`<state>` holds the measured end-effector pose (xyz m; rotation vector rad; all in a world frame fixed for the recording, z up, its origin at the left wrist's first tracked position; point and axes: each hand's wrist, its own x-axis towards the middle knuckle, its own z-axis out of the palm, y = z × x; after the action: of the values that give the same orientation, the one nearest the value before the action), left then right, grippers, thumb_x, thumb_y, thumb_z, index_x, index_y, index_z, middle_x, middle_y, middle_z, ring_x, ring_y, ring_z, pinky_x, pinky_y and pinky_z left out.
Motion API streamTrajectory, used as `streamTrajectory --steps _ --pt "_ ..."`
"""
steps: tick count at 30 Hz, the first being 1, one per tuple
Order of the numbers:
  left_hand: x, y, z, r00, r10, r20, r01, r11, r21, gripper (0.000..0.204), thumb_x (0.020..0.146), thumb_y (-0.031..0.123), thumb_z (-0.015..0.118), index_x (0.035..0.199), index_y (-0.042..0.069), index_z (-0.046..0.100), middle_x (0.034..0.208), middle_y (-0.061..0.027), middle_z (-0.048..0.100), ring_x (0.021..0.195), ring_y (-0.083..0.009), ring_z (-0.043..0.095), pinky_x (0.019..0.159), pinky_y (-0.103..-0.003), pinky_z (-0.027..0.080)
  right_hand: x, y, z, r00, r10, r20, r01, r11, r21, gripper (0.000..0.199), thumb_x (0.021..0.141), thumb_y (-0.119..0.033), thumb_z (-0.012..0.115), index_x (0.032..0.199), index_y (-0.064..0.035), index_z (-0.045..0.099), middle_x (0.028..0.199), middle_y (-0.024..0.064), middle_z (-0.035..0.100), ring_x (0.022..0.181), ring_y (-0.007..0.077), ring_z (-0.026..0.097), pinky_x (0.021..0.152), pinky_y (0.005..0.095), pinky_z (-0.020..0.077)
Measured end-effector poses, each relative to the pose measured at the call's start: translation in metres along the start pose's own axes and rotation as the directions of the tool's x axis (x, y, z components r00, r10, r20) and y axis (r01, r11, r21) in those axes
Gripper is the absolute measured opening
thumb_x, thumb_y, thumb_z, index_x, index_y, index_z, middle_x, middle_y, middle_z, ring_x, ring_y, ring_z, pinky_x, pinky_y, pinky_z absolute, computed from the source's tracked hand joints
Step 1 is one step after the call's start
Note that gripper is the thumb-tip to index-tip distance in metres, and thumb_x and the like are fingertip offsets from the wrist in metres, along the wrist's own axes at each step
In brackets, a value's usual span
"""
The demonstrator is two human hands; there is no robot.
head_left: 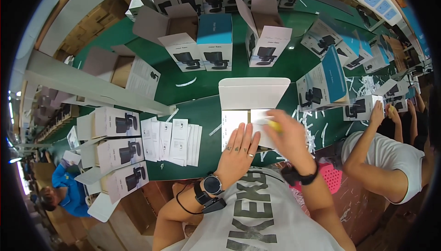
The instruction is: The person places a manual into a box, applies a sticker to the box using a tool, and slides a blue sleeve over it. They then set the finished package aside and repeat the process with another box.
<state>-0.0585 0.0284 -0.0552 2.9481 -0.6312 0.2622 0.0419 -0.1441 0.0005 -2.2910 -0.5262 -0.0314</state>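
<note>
Box [250,113] near centre on green table [202,113], far flap up. Left hand [239,152] flat on top, fingers together; right hand [287,134], blurred, clamped on yellow tool [274,125] at seam. Likely sealing step; next: steady straight pass along seam.

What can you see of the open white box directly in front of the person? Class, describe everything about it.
The open white box looks like plain cardboard and lies on the green table, its lid flap folded back, away from the person. White sheets or flaps cover its inside. The left hand presses flat on its near part, fingers spread. The right hand, blurred, is over its right side holding something small and yellow. Paper shreds lie to its right.
</note>
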Motion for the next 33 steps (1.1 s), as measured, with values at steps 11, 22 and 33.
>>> streamTrajectory --steps 11,22,33 --pt "-0.029 -0.023 0.021 0.997 0.019 -0.076 -0.034 0.98 -0.197 0.041 0.091 0.018 0.06 0.125 -0.004 0.067 0.132 -0.0322 0.062 0.135 -0.0472 0.054 0.123 -0.055 0.034 0.022 -0.041 0.094 0.996 -0.089 0.025 0.09 0.995 -0.049 0.014 0.084 -0.018 0.08 0.094 -0.01 0.075 0.095 0.0051 0.069 0.076 0.0284 0.071 0.068 0.0381 0.0567" --pt "-0.053 -0.04 0.02 0.995 0.009 0.096 0.026 0.933 -0.359 0.04 0.087 0.016 0.063 0.122 -0.003 0.069 0.128 -0.0294 0.063 0.131 -0.0456 0.057 0.119 -0.053 0.04 0.025 -0.063 0.129 0.984 -0.145 0.1 0.147 0.989 -0.018 0.018 0.083 -0.018 0.081 0.095 -0.0068 0.072 0.087 0.0096 0.07 0.075 0.0315 0.07 0.068 0.0385 0.0563" --pt "-0.045 -0.053 0.001 0.99 0.025 -0.142 -0.052 0.98 -0.19 0.057 0.093 0.013 0.061 0.147 -0.002 0.053 0.15 -0.0304 0.05 0.146 -0.0471 0.044 0.121 -0.053 0.036 -0.038 0.029 -0.025 0.946 0.298 0.125 -0.193 0.832 -0.52 0.054 0.079 -0.011 0.087 0.127 -0.0021 0.063 0.088 0.0089 0.072 0.084 0.016 0.068 0.071 0.0291 0.0532"
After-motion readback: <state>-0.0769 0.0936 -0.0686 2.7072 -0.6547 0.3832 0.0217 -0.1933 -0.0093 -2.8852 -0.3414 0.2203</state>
